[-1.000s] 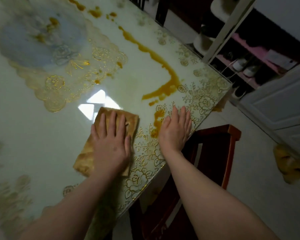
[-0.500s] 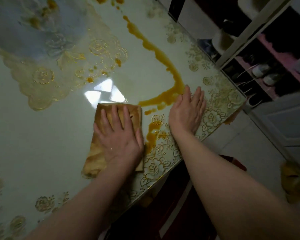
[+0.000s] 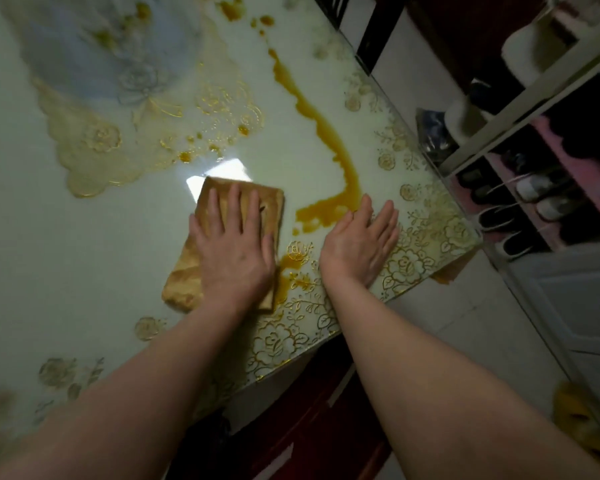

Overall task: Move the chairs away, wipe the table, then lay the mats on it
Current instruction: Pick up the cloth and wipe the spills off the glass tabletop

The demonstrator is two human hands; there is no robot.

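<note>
A glossy white table (image 3: 84,258) with gold flower patterns fills the view. A folded tan cloth (image 3: 187,271) lies on it, and my left hand (image 3: 234,244) presses flat on the cloth with straight fingers. My right hand (image 3: 361,240) rests flat on the tabletop near the right edge, just right of the cloth. A long orange-brown spill (image 3: 329,140) runs from the far side down to a puddle right beside my right fingertips, with more smears between my hands. A lace-edged mat (image 3: 118,109) with a pale blue middle lies at the upper left, spotted with the spill.
A dark red wooden chair (image 3: 309,427) sits below the table's near edge, between my arms. A white shoe rack (image 3: 534,188) with shoes stands to the right. A yellow item (image 3: 582,427) lies on the floor at the lower right. A dark chair back (image 3: 364,36) stands past the far edge.
Both hands have slid farther across the table toward the spill, the left pushing the cloth along. My view has moved forward, so the chair now shows less.
</note>
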